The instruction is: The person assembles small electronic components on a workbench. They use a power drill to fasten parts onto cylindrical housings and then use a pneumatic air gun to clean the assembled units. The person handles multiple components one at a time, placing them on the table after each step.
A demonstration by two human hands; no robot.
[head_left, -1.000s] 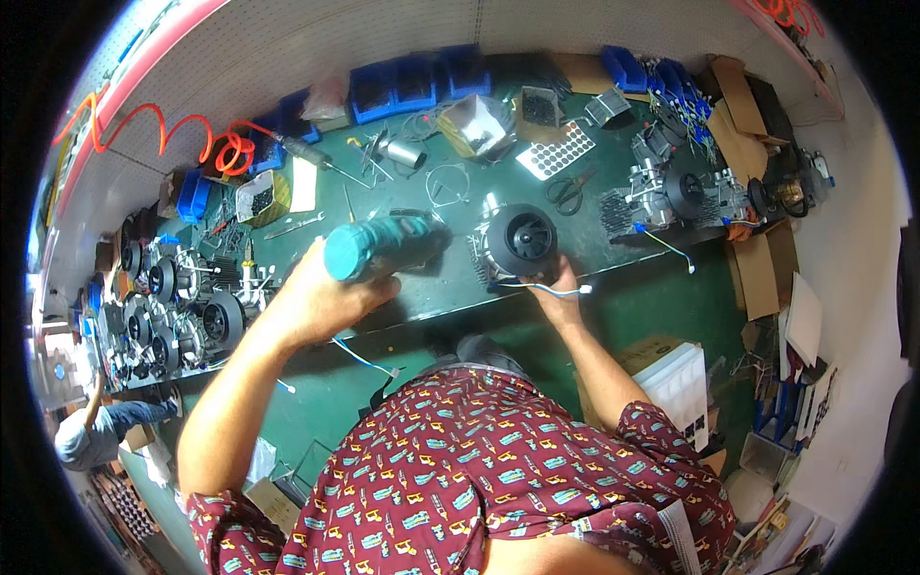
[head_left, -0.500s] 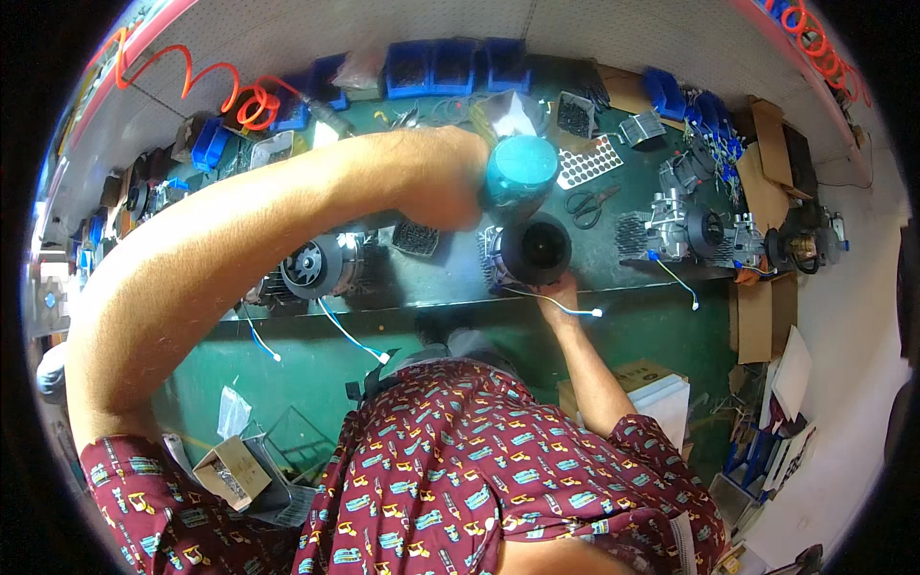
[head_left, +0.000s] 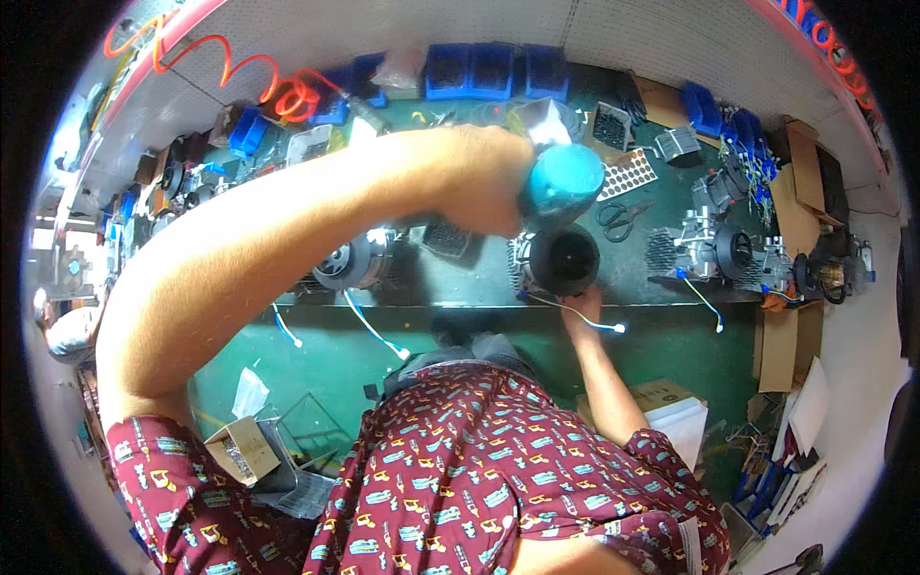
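My left hand (head_left: 489, 182) reaches across from the left, closed around a thick cylindrical tool with a teal round end (head_left: 567, 174). What the tool's lower end touches is hidden. Just nearer to me stands a motor unit with a black round housing (head_left: 567, 261), dark-mouthed and open toward me, with metal fins at its left. Its cable with a white plug (head_left: 618, 328) hangs over the bench edge. My right hand (head_left: 586, 305) is at the housing's near underside, its fingers mostly hidden behind it.
Another motor with a fan (head_left: 345, 264) sits left, partly behind my forearm; more metal motor units (head_left: 704, 244) stand right. Black scissors (head_left: 621, 220), a sheet of dark round stickers (head_left: 630, 175), a tray of screws (head_left: 610, 127) and blue bins (head_left: 494, 72) lie farther back. A red coiled hose (head_left: 292, 101) hangs left.
The whole view has shifted, so the bench appears farther right and slightly lower. My left hand still grips the teal-ended tool over the motor, and my right hand stays at the housing.
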